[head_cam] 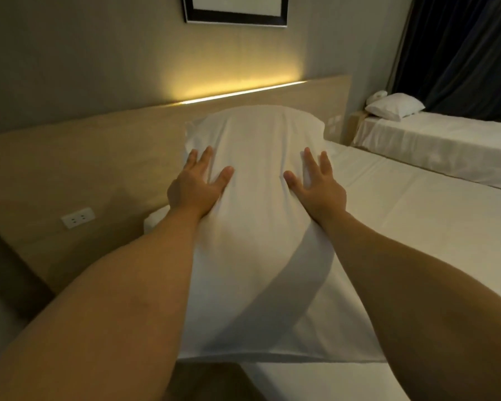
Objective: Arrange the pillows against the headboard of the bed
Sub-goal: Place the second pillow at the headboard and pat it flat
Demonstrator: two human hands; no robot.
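Pillow (258, 221), white and plump, fills the centre of the head view, lying lengthwise on the bed (417, 241) with its far end touching the headboard (84, 157). The left hand (195, 186) and right hand (318, 188) lie flat on it, fingers spread wide, gripping nothing. It looks soft, light and yielding; taking it by both long edges should steady it. Another pillow (395, 107) sits at upper right.
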